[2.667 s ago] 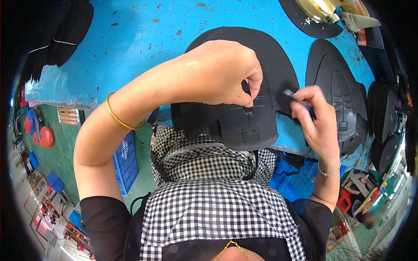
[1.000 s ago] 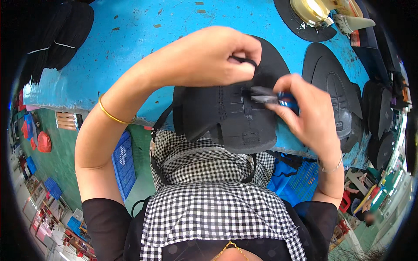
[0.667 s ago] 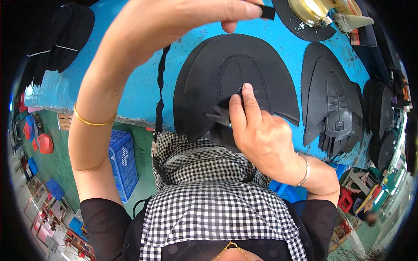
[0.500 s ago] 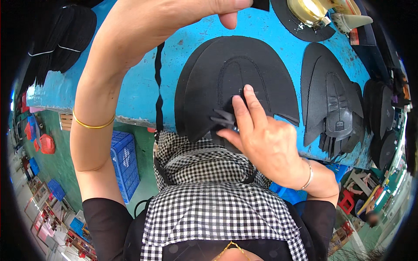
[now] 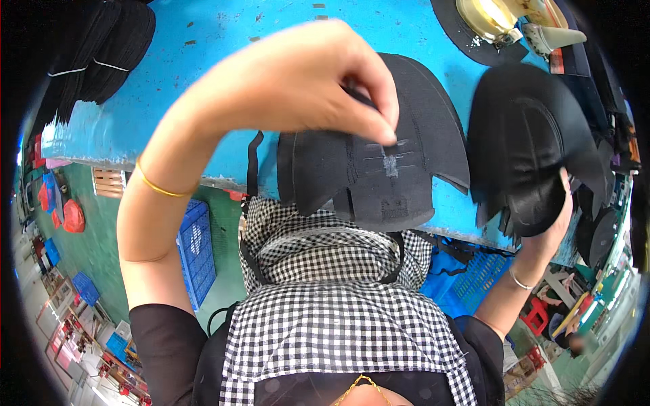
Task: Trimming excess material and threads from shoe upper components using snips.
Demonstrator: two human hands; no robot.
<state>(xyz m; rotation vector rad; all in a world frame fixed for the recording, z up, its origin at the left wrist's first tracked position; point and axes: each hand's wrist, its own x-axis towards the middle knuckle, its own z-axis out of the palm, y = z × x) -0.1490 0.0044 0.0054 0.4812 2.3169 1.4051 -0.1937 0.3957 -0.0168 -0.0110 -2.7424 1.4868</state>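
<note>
Black shoe-upper panel (image 5: 379,176) on the blue table (image 5: 203,81) looks light and floppy; left hand (image 5: 305,88) pinches its top, right hand (image 5: 552,216) apparently grips a stack (image 5: 528,149) beside it.

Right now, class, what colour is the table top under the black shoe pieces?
Bright blue; the table shows best in the head view, its only view.

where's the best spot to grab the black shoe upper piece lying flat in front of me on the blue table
Probably the near edge of the black shoe upper piece: it juts over the front edge of the blue table, so fingers can slip underneath from the person's side. Elsewhere it lies flat on the table, with little to pinch. The left hand already pinches it from above; the right hand holds another black piece.
</note>
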